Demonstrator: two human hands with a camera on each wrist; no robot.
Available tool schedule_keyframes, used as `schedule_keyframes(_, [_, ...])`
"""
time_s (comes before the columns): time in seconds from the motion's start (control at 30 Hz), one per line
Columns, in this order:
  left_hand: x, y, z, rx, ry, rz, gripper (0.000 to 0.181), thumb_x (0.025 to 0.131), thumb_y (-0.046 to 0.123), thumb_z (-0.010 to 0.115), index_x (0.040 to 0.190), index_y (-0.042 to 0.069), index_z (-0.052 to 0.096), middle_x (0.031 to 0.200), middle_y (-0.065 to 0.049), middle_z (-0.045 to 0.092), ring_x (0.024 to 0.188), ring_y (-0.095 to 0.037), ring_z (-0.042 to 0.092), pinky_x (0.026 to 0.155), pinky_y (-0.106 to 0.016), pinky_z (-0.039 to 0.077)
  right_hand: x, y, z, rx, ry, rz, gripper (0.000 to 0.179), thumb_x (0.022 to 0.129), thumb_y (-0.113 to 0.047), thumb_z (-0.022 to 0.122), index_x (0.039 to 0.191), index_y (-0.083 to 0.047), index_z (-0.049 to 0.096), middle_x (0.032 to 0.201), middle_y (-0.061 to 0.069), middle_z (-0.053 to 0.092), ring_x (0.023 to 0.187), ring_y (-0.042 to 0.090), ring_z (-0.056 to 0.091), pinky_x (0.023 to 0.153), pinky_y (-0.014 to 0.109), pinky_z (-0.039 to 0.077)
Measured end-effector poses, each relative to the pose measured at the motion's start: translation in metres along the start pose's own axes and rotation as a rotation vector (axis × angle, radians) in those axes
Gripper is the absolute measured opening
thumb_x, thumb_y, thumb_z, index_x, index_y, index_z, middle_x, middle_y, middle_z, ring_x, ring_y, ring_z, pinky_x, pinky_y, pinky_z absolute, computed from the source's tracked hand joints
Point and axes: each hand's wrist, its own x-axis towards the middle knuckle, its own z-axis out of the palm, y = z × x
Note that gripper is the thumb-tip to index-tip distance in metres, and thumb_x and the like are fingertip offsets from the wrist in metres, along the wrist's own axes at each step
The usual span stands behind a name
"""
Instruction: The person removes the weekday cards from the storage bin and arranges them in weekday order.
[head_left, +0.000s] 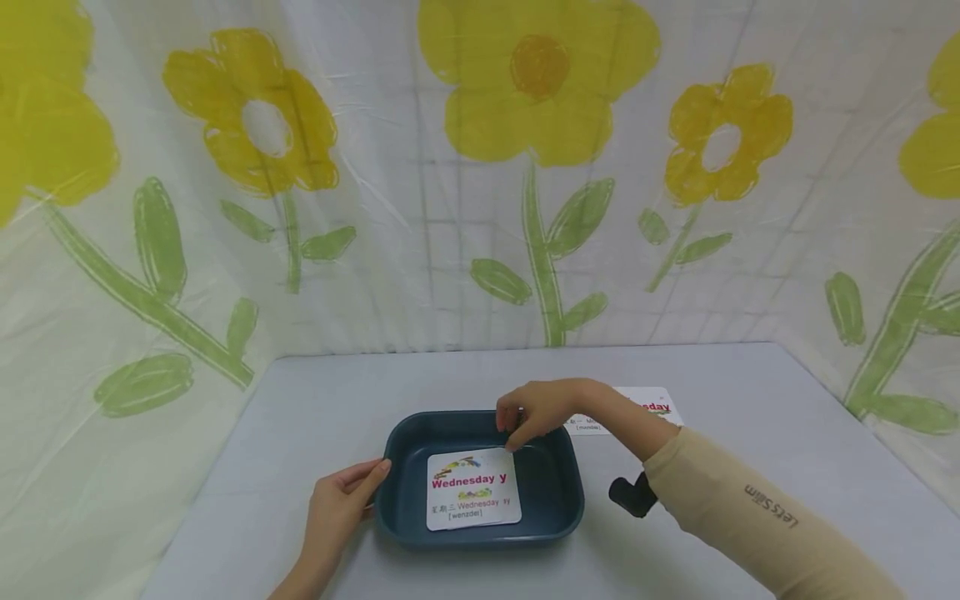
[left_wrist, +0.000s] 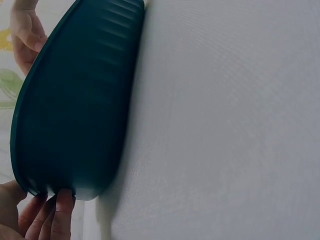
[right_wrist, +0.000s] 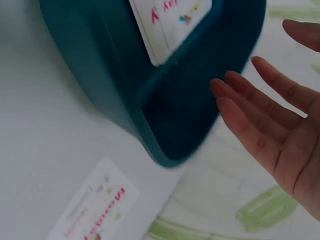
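A dark teal plastic basin [head_left: 480,540] sits on the table, with white flashcards [head_left: 474,490] inside; the top one reads "Wednesday". They look like a small stack. My left hand [head_left: 339,500] grips the basin's left end, thumb at the rim and fingers against the outer wall, as the left wrist view shows. My right hand [head_left: 546,408] is over the far right part of the basin, above the cards. In the right wrist view its fingers [right_wrist: 255,127] are spread and loosely bent, holding nothing. Behind my right forearm lies another flashcard [head_left: 651,398], partly hidden; the right wrist view shows "Monday" lettering.
A white cloth-covered table [head_left: 337,392] reaches back to a hanging sheet [head_left: 375,250] printed with yellow flowers. Beside my right forearm is a small black object [head_left: 632,495], apparently attached near the wrist.
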Motion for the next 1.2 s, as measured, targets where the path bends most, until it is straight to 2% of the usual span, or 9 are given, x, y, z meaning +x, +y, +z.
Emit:
schedule_keyframes(0.13, [0.0,0.0,0.0,-0.004,0.002,-0.001,0.05,0.082,0.042,0.067,0.108,0.0,0.066,0.104,-0.017,0.068,0.087,-0.023,0.068,0.063,-0.026,0.055,0.01,-0.006,0.018,-0.052,0.018,-0.057,0.036,0.081,-0.03,0.07,0.111,-0.013,0.06,0.106,0.0,0.063,0.09,0.009,0.057,0.077,0.022,0.048])
schedule_keyframes(0.27, [0.0,0.0,0.001,0.003,0.005,0.001,0.047,0.083,0.039,0.067,0.108,-0.001,0.066,0.103,-0.018,0.068,0.087,-0.024,0.068,0.063,-0.026,0.055,0.018,-0.013,0.033,-0.11,0.031,-0.075,0.042,0.081,-0.032,0.07,0.117,-0.013,0.059,0.114,0.002,0.061,0.098,0.015,0.056,0.084,0.027,0.048])
schedule_keyframes(0.4, [0.0,-0.001,0.002,0.006,0.004,0.005,0.046,0.083,0.038,0.067,0.108,-0.001,0.066,0.103,-0.017,0.068,0.087,-0.024,0.068,0.063,-0.026,0.055,0.023,-0.018,0.043,-0.15,0.052,-0.078,0.042,0.081,-0.036,0.069,0.118,-0.017,0.059,0.12,0.0,0.058,0.106,0.013,0.053,0.09,0.031,0.046])
schedule_keyframes(0.67, [0.0,-0.001,0.001,0.006,0.006,0.005,0.046,0.083,0.038,0.066,0.108,-0.001,0.066,0.103,-0.018,0.067,0.087,-0.024,0.068,0.062,-0.026,0.055,0.032,-0.021,0.06,-0.137,0.084,-0.071,0.048,0.079,-0.036,0.071,0.122,-0.021,0.056,0.123,0.001,0.052,0.1,0.011,0.049,0.086,0.029,0.046])
schedule_keyframes(0.73, [-0.001,0.0,0.001,0.008,0.007,0.005,0.046,0.083,0.038,0.066,0.108,-0.001,0.066,0.104,-0.018,0.067,0.087,-0.025,0.068,0.062,-0.026,0.055,0.033,-0.021,0.066,-0.174,0.091,-0.068,0.052,0.077,-0.038,0.073,0.123,-0.023,0.055,0.126,0.0,0.05,0.102,0.011,0.048,0.086,0.029,0.047])
schedule_keyframes(0.87, [-0.001,0.001,0.002,0.019,0.014,0.005,0.045,0.084,0.037,0.067,0.108,-0.001,0.066,0.104,-0.019,0.067,0.086,-0.025,0.069,0.062,-0.026,0.055,0.035,-0.023,0.075,-0.3,0.103,-0.058,0.065,0.07,-0.044,0.078,0.127,-0.028,0.051,0.138,0.002,0.043,0.121,0.018,0.043,0.094,0.037,0.044])
schedule_keyframes(0.97, [-0.002,0.001,0.002,0.031,0.019,0.011,0.046,0.084,0.038,0.066,0.109,-0.001,0.066,0.103,-0.019,0.067,0.084,-0.024,0.069,0.061,-0.026,0.055,0.037,-0.024,0.08,-0.368,0.115,-0.056,0.074,0.066,-0.046,0.08,0.131,-0.03,0.047,0.143,0.004,0.038,0.129,0.023,0.038,0.099,0.043,0.04])
schedule_keyframes(1.2, [-0.002,0.002,0.002,0.043,0.024,0.025,0.046,0.084,0.039,0.066,0.109,-0.001,0.066,0.103,-0.019,0.067,0.083,-0.024,0.069,0.06,-0.027,0.055,0.04,-0.022,0.086,-0.369,0.13,-0.089,0.079,0.065,-0.044,0.082,0.133,-0.03,0.043,0.135,0.0,0.043,0.117,0.017,0.045,0.096,0.04,0.043])
